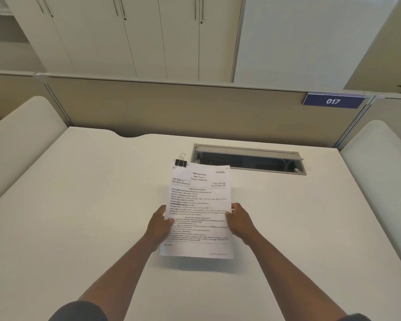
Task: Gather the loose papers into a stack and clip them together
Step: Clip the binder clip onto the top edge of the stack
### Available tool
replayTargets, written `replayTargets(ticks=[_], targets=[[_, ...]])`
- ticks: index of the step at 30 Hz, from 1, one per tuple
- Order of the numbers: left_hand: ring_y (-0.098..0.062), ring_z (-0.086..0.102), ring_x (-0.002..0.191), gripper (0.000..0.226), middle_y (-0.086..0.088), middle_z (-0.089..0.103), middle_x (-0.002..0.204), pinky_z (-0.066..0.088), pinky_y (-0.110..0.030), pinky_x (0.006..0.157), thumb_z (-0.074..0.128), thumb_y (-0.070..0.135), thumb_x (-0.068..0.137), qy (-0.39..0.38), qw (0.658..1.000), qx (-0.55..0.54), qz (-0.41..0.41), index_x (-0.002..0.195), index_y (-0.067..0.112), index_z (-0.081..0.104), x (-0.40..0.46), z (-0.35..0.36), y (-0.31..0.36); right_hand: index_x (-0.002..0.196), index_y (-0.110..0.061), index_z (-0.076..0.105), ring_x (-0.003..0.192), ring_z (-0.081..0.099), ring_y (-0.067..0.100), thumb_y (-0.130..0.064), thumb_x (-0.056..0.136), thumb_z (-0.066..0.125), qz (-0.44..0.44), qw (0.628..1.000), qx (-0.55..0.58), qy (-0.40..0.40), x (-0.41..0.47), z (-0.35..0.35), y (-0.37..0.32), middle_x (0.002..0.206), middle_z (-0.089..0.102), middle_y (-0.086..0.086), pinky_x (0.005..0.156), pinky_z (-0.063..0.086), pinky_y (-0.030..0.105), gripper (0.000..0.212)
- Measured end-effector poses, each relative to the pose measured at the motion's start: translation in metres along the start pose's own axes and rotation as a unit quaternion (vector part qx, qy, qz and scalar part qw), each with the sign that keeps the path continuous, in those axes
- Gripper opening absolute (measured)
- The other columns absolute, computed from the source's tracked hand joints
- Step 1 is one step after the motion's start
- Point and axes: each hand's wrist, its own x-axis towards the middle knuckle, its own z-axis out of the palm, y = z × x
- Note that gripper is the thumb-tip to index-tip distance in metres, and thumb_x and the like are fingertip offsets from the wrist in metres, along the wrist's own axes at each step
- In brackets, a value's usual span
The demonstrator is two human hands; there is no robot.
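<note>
A stack of printed white papers (198, 200) is held just above the white desk (79, 216), near its middle. My left hand (160, 224) grips the stack's left edge, thumb on the top sheet. My right hand (240, 222) grips the right edge the same way. A black binder clip (180, 161) with silver wire handles sits at the stack's top left corner; whether it bites the sheets or lies on the desk behind them I cannot tell.
An open cable tray (248, 159) with a raised grey lid is set into the desk just behind the papers. A beige partition (171, 107) with a blue "017" sign (333, 101) closes the back. White side panels (377, 163) flank the desk.
</note>
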Motion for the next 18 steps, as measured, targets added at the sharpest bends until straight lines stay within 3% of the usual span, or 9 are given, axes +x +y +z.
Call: replayTargets(ticks=[3,9,18], targets=[[-0.029,0.067,0.097,0.028,-0.007,0.069,0.112,0.054,-0.048,0.091,0.05,0.001,0.089,0.047,0.998,0.039,-0.006,0.113,0.014,0.057,0.023,-0.038,-0.004,0.127,-0.007,0.049,0.111,0.059,0.026,-0.016,0.098,0.044,-0.026,0.999,-0.03,-0.013,0.025,0.029,-0.035,0.126,0.061,0.01,0.09,0.05,0.035,0.031],[-0.03,0.065,0.098,0.027,-0.012,0.07,0.11,0.041,-0.026,0.082,0.064,0.009,0.086,0.145,0.976,0.16,-0.011,0.112,0.004,0.062,0.083,-0.094,0.013,0.123,-0.006,0.051,0.109,0.06,0.026,-0.016,0.097,0.046,-0.042,0.998,-0.046,-0.021,0.081,0.073,-0.094,0.123,0.063,0.012,0.082,0.046,0.03,0.028],[-0.029,0.066,0.1,0.035,-0.014,0.072,0.109,0.047,-0.032,0.091,0.074,0.015,0.082,0.197,0.972,0.129,0.007,0.115,0.003,0.067,0.185,-0.147,0.024,0.124,-0.005,0.057,0.104,0.062,0.026,-0.013,0.097,0.049,-0.067,0.995,-0.075,-0.002,0.18,0.11,-0.151,0.121,0.066,0.008,0.08,0.05,0.032,0.03]])
